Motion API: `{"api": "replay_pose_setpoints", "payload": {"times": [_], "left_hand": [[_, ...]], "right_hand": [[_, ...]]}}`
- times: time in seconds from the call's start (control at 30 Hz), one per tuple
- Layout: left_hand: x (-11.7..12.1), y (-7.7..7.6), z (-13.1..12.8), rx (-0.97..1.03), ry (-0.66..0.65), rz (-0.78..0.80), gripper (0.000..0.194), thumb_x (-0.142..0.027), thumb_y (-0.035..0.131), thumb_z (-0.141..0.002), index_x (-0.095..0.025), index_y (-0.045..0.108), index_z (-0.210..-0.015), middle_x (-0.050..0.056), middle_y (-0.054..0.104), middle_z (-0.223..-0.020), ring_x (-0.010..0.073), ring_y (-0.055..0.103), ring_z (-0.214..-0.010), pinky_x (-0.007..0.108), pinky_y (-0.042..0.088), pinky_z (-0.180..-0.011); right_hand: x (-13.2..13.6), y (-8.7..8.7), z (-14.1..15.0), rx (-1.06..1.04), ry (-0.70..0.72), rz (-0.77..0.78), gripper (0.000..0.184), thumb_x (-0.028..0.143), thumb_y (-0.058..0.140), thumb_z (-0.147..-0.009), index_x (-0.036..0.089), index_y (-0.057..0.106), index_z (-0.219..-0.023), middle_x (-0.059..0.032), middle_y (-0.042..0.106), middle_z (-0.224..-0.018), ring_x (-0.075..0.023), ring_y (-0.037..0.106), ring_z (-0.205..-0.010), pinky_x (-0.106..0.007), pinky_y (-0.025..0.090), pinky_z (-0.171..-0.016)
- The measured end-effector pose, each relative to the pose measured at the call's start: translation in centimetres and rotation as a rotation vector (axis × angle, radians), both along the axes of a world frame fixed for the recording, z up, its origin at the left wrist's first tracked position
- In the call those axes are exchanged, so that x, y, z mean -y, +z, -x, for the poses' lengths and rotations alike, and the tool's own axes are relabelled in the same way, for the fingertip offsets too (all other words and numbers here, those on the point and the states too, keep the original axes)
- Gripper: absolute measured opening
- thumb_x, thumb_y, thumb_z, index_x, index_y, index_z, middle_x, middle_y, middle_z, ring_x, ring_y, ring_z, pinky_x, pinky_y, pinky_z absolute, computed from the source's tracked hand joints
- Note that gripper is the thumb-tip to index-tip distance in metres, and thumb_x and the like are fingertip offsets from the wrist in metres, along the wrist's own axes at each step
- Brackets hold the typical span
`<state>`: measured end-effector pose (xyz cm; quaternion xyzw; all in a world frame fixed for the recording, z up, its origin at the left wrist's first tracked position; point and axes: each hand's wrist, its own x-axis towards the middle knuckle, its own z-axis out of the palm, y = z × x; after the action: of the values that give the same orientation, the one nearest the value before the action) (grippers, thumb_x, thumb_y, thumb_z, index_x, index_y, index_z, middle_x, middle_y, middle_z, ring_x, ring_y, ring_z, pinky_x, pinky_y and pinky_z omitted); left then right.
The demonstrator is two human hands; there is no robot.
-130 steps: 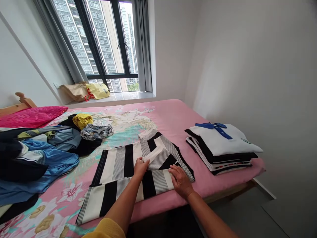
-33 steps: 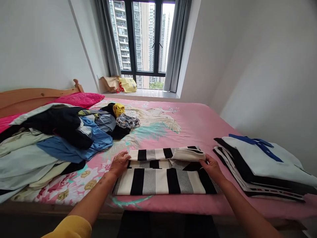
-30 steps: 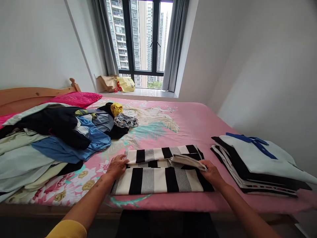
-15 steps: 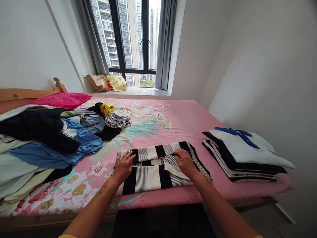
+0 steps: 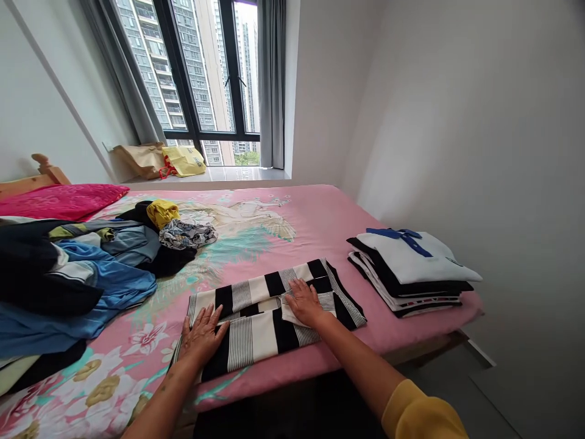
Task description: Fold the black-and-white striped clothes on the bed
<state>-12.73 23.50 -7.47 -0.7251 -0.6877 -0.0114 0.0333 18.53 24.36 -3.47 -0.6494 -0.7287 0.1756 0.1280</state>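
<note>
A black-and-white striped garment (image 5: pixel 262 338) lies folded lengthwise near the front edge of the bed. My left hand (image 5: pixel 201 335) rests flat on its left end, fingers spread. Toward the right part, my right hand (image 5: pixel 304 302) lies flat on a folded-in flap of the same cloth, its fingers extended. Neither hand grips the fabric. What kind of garment it is I cannot tell in this folded state.
Right of the garment stands a stack of folded clothes (image 5: pixel 411 259), a white top with blue ties uppermost. A loose heap of clothes (image 5: pixel 119 256) covers the bed's left side, near a magenta pillow (image 5: pixel 68 200). Bags (image 5: pixel 185 161) sit on the windowsill.
The view has turned to the right, so everything sits further left. My right hand has shifted left on the garment, onto the flap. My left hand stays on the left end.
</note>
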Motion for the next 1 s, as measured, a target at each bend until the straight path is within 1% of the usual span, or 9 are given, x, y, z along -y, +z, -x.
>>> {"api": "replay_pose_setpoints", "payload": {"times": [0.13,0.3,0.4,0.5,0.57,0.67,0.83,0.9,1.0], "left_hand": [[0.1,-0.3,0.1,-0.015,0.002,-0.016,0.059,-0.049,0.035,-0.087,-0.028,0.033,-0.141,0.003,0.027,-0.150,0.0226,0.021,-0.139,0.051,-0.001,-0.112],[0.0,-0.8,0.4,0.000,0.004,-0.034,0.060,-0.051,0.034,-0.086,-0.028,0.033,-0.141,0.003,0.028,-0.149,0.0234,0.021,-0.139,0.051,-0.002,-0.112],[-0.1,-1.1,0.5,0.008,-0.001,-0.047,0.060,-0.052,0.034,-0.086,-0.029,0.034,-0.141,0.003,0.028,-0.149,0.0232,0.021,-0.139,0.050,-0.003,-0.113],[0.0,-1.0,0.4,0.024,0.003,-0.059,0.059,-0.051,0.036,-0.086,-0.029,0.035,-0.141,0.003,0.029,-0.149,0.0240,0.022,-0.139,0.051,-0.002,-0.112],[0.3,-0.8,0.4,0.051,-0.006,-0.062,0.059,-0.051,0.037,-0.086,-0.028,0.037,-0.140,0.004,0.030,-0.148,0.0251,0.023,-0.138,0.052,-0.002,-0.112],[0.7,-0.3,0.1,0.098,-0.023,-0.052,0.058,-0.053,0.036,-0.086,-0.028,0.039,-0.139,0.005,0.033,-0.147,0.0260,0.025,-0.138,0.052,0.000,-0.112],[1.4,0.0,-0.1,0.132,-0.011,-0.027,0.058,-0.053,0.035,-0.087,-0.027,0.038,-0.140,0.006,0.032,-0.148,0.0249,0.024,-0.138,0.051,-0.002,-0.112],[1.5,0.2,-0.1,0.135,-0.004,-0.002,0.059,-0.053,0.033,-0.088,-0.027,0.036,-0.140,0.006,0.030,-0.148,0.0245,0.022,-0.139,0.051,-0.003,-0.112],[1.3,1.1,-0.3,0.141,0.014,0.080,0.060,-0.054,0.032,-0.088,-0.026,0.034,-0.141,0.007,0.027,-0.150,0.0255,0.020,-0.139,0.055,-0.003,-0.111]], "right_hand": [[-2.9,0.9,-0.1,0.103,-0.008,-0.078,0.065,0.055,0.017,-0.092,0.019,0.022,-0.145,-0.0067,0.013,-0.153,-0.0224,-0.002,-0.141,-0.052,-0.007,-0.109],[-7.3,-0.8,-2.7,0.167,-0.229,0.071,0.079,0.066,0.017,-0.086,0.017,0.017,-0.146,-0.0134,0.010,-0.153,-0.0288,-0.005,-0.140,-0.058,-0.013,-0.104],[-9.0,-1.9,-4.3,0.178,-0.234,0.126,0.085,0.075,0.019,-0.080,0.022,0.015,-0.147,-0.0126,0.009,-0.153,-0.0319,-0.003,-0.139,-0.061,-0.015,-0.101],[-9.7,-1.8,-4.8,0.190,-0.196,0.169,0.087,0.077,0.020,-0.077,0.024,0.013,-0.147,-0.0117,0.009,-0.153,-0.0325,-0.003,-0.139,-0.062,-0.016,-0.100],[-9.3,-1.5,-4.3,0.200,-0.217,0.176,0.088,0.076,0.021,-0.078,0.023,0.011,-0.147,-0.0131,0.010,-0.153,-0.0334,-0.002,-0.139,-0.062,-0.016,-0.100],[-7.0,-2.2,-2.2,0.205,-0.233,0.082,0.089,0.076,0.023,-0.078,0.022,0.009,-0.148,-0.0140,0.010,-0.153,-0.0339,-0.004,-0.139,-0.060,-0.015,-0.101],[-1.2,-4.6,0.9,0.202,-0.055,-0.019,0.072,0.068,0.024,-0.084,0.031,0.016,-0.146,-0.0062,0.007,-0.154,-0.0292,-0.004,-0.140,-0.058,-0.011,-0.105],[-0.1,-4.4,1.2,0.205,-0.056,0.004,0.071,0.067,0.026,-0.084,0.031,0.017,-0.146,-0.0058,0.008,-0.154,-0.0299,-0.003,-0.140,-0.059,-0.008,-0.105],[-0.3,-2.6,1.6,0.180,-0.047,0.080,0.071,0.067,0.025,-0.085,0.029,0.021,-0.145,-0.0066,0.011,-0.154,-0.0311,-0.002,-0.140,-0.063,-0.005,-0.104]]}}
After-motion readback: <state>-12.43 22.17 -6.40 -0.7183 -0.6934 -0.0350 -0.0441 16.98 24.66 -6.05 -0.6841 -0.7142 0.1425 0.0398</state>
